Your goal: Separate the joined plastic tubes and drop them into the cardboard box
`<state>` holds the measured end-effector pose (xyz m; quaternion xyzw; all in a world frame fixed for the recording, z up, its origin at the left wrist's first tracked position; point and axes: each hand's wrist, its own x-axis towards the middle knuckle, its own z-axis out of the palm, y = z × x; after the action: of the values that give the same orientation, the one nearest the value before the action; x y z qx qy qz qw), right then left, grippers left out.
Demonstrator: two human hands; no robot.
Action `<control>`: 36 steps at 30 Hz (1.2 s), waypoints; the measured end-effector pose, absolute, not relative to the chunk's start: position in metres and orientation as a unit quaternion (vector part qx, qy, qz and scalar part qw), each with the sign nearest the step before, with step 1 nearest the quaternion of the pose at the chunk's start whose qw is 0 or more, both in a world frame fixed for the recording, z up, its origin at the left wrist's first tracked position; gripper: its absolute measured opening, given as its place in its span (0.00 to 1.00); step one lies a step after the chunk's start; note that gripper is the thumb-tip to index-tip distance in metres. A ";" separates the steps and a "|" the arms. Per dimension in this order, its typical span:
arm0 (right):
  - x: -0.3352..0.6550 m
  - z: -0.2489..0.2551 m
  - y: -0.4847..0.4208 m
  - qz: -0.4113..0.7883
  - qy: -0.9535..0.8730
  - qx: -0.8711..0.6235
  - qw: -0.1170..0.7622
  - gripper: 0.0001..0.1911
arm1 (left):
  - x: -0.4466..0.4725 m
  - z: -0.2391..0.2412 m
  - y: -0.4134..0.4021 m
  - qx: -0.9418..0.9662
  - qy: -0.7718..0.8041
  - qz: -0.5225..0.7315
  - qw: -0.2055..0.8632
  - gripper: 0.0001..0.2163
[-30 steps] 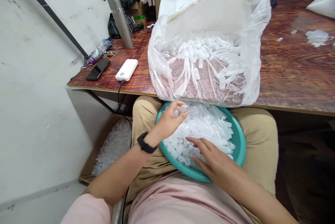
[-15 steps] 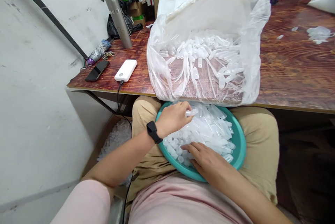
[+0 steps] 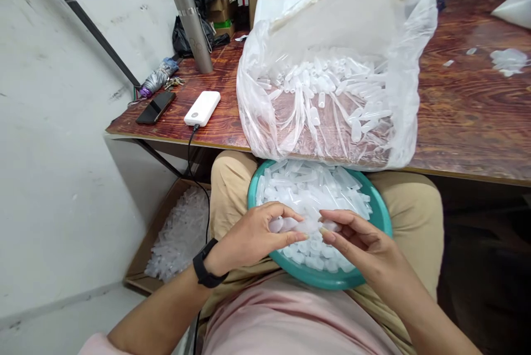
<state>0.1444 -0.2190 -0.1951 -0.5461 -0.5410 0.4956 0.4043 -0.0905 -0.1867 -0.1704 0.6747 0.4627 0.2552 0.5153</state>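
A teal basin [image 3: 380,221] rests on my lap, heaped with translucent white plastic tubes [image 3: 309,184] and short, cap-like pieces [image 3: 317,255]. Over it, my left hand [image 3: 251,233] curls its thumb and fingers around a translucent plastic tube [image 3: 283,225]. Facing it from the right, my right hand [image 3: 367,241] pinches a small translucent plastic piece [image 3: 331,226], partly hidden by the fingers. A narrow gap separates the fingertips of the two hands. The exact shape of both held pieces blends into the pile behind.
On the wooden table [image 3: 468,123], an open plastic bag [image 3: 409,100] holds more tubes. A power bank [image 3: 202,109] with a cable, a phone [image 3: 156,108], a flask [image 3: 193,29] and an umbrella [image 3: 160,76] lie or stand left. A floor box [image 3: 143,258] contains many plastic pieces.
My left hand has come down from the basin's far side towards me, still with a tube. My right hand has lifted off the near pieces and moved right, now pinching a piece.
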 end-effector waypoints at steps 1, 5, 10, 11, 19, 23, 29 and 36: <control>0.143 -0.191 -0.222 0.490 -0.548 -0.547 0.401 0.18 | -0.090 -0.169 -0.188 0.694 0.453 0.258 0.497 0.12; 0.142 -0.177 -0.230 0.354 -0.705 -0.478 0.387 0.13 | -0.090 -0.163 -0.194 0.772 0.417 0.274 0.394 0.09; 0.139 -0.178 -0.237 0.234 -0.776 -0.464 0.356 0.15 | -0.087 -0.167 -0.201 0.855 0.365 0.266 0.256 0.10; 0.139 -0.180 -0.238 0.243 -0.770 -0.479 0.345 0.15 | -0.086 -0.168 -0.202 0.859 0.362 0.266 0.246 0.10; 0.146 -0.184 -0.240 0.235 -0.791 -0.491 0.280 0.19 | -0.081 -0.171 -0.205 0.854 0.372 0.259 0.255 0.10; 0.150 -0.185 -0.242 0.226 -0.806 -0.483 0.258 0.22 | -0.081 -0.173 -0.206 0.845 0.374 0.269 0.272 0.10; 0.153 -0.192 -0.241 0.179 -0.847 -0.434 0.249 0.24 | -0.085 -0.177 -0.208 0.846 0.382 0.252 0.275 0.11; 0.140 -0.194 -0.236 0.327 -0.769 -0.485 0.259 0.16 | -0.081 -0.189 -0.212 0.878 0.358 0.220 0.231 0.10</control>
<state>0.1405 -0.2358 -0.1941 -0.4848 -0.7685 0.3273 0.2593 -0.0809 -0.2123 -0.1889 0.8778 0.3577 0.2201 0.2305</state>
